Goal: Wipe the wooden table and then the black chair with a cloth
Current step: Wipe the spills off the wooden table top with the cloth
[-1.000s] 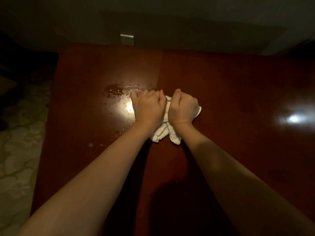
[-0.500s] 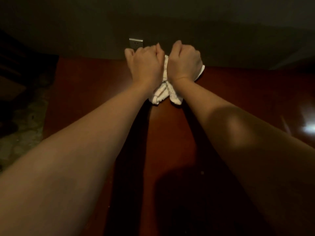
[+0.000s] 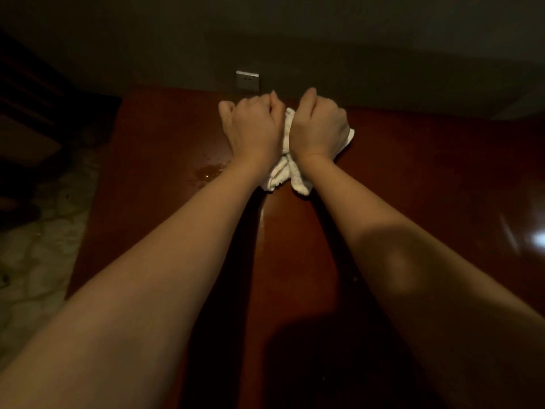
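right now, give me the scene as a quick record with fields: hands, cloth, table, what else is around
left hand: curled on the cloth, near the table's far edge
right hand: curled on the cloth, beside the left
cloth: white, bunched, ends trailing toward the person
table: reddish-brown wood, glossy
wet patch: droplets left of the left wrist
wall socket: on the wall behind the table
black chair: not clearly in view

cloth (image 3: 284,172) on table (image 3: 413,178), under hands (image 3: 284,128)
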Tool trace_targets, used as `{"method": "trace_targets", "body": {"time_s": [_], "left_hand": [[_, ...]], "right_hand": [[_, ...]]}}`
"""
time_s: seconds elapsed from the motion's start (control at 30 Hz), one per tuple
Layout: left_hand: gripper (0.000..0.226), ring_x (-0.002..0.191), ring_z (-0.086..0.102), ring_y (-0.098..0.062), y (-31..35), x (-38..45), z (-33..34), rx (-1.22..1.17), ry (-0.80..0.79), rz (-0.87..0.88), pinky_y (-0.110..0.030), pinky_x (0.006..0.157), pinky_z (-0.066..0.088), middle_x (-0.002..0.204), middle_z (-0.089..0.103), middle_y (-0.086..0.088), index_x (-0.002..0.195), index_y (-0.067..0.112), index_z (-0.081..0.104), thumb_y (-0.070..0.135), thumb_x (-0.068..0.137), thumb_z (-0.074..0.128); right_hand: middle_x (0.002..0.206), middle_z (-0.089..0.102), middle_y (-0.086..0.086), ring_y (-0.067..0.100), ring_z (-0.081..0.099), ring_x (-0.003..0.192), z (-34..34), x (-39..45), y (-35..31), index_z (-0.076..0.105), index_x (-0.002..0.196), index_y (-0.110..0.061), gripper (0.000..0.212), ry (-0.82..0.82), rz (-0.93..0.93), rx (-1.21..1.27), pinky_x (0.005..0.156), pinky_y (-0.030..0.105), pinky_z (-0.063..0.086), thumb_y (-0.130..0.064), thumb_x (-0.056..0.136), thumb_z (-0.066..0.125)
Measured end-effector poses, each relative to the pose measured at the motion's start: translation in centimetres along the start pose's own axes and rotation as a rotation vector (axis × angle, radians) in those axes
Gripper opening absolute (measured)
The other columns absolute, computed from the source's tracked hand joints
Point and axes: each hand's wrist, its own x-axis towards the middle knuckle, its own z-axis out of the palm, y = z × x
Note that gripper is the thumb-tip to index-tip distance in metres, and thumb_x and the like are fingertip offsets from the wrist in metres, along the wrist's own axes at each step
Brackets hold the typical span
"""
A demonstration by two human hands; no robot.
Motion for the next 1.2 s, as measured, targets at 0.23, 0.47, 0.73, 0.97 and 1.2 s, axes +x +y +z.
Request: {"method": "trace_targets", "body": {"time_s": [0.23,0.47,0.73,0.97,1.2], "left_hand": [[0.041,0.050,0.032,-0.011,-2.1,-10.0,-5.1,-0.052,0.020,0.036,-0.030,0.069,0.023,0.048,0.041,0.005,0.052,0.015,0.049,0.022,0.091,0.037],[0.044,0.053,0.040,-0.014,-2.8,-13.2,-7.5,-0.079,-0.043,0.036,-0.031,0.069,0.020,0.049,0.049,0.004,0.053,0.015,0.053,0.024,0.091,0.033],[0.043,0.058,0.036,-0.015,-3.4,-8.5,-6.5,-0.054,-0.119,0.037,-0.033,0.075,0.022,0.056,0.040,0.008,0.057,0.021,0.044,0.032,0.092,0.022],[0.044,0.061,0.040,-0.015,-4.6,-2.5,-4.5,-0.020,-0.095,0.011,-0.036,0.078,0.026,0.059,0.044,0.006,0.062,0.020,0.051,0.032,0.094,0.022],[0.042,0.066,0.047,-0.017,-5.4,3.7,-2.3,0.054,-0.031,0.011,-0.036,0.082,0.028,0.065,0.054,0.001,0.068,0.020,0.056,0.028,0.098,0.028]], "right_hand": [[0.049,0.044,0.001,0.020,0.041,0.048,-2.6,-10.9,1.7,0.043,0.052,-0.019,0.044,0.028,-0.029,0.060,0.048,0.029,0.014,-0.031,0.091,0.027],[0.044,0.037,-0.001,0.016,0.034,0.041,-3.7,-13.9,2.3,0.043,0.047,-0.014,0.047,-0.052,-0.033,0.013,0.042,0.026,0.014,-0.030,0.089,0.029],[0.040,0.030,-0.007,0.008,0.029,0.038,-1.6,-9.8,-0.1,0.029,0.041,-0.023,0.049,-0.114,-0.096,0.004,0.041,0.028,0.015,-0.031,0.090,0.029],[0.050,0.042,-0.002,0.013,0.039,0.047,2.1,-4.4,-2.5,0.047,0.052,-0.017,0.049,-0.113,-0.100,0.007,0.043,0.026,0.019,-0.027,0.098,0.034],[0.082,0.068,0.012,0.027,0.061,0.080,4.9,1.0,-5.3,0.069,0.076,-0.007,0.049,-0.131,-0.132,0.011,0.061,0.028,0.026,-0.031,0.099,0.032]]}}
